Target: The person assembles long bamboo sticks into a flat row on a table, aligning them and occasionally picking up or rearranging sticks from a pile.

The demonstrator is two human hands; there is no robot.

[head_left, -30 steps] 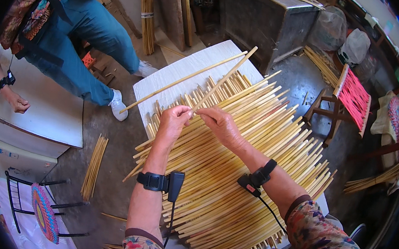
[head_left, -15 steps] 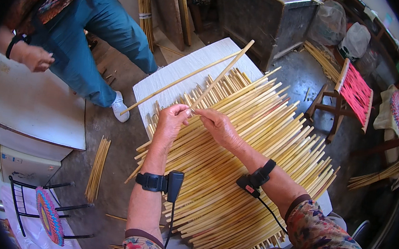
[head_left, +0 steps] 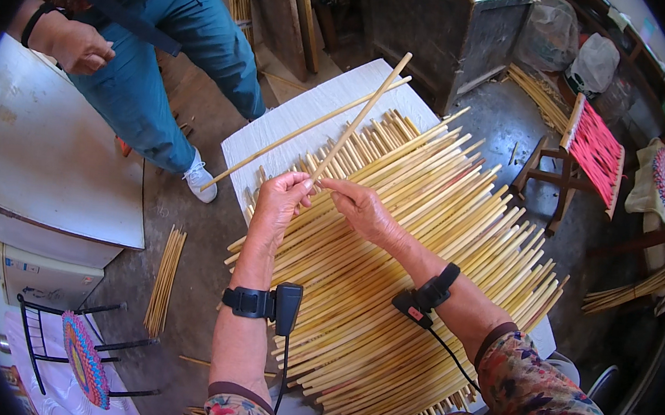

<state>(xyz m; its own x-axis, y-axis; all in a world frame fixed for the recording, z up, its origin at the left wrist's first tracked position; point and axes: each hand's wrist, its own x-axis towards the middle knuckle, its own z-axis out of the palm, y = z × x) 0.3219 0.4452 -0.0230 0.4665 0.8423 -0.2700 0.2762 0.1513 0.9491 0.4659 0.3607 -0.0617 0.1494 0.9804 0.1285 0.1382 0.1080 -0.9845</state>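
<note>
A long pale yellow cane stick (head_left: pixel 363 114) slants away from me, its near end pinched between the thumb and fingers of my left hand (head_left: pixel 283 198). My right hand (head_left: pixel 364 212) is beside it with fingers curled together, the index fingertip at the stick's near end. Whether those fingers also grip something small is hidden. Under both hands lies a broad layered pile of similar sticks (head_left: pixel 388 291), side by side. A second long stick (head_left: pixel 299 136) rests separately on the white padded surface (head_left: pixel 251 147), crossing under the held one.
Another person's hand (head_left: pixel 81 47) and teal trousers (head_left: pixel 132 107) are at the far left, beside a white cabinet (head_left: pixel 53 143). Stick bundles (head_left: pixel 164 280) lie on the floor. A pink woven stool (head_left: pixel 592 155) stands right; a dark chest (head_left: pixel 418 37) stands behind.
The held stick has swung a little more upright, its far end shifting left. My hands have barely moved. The other person's hand has moved right and up.
</note>
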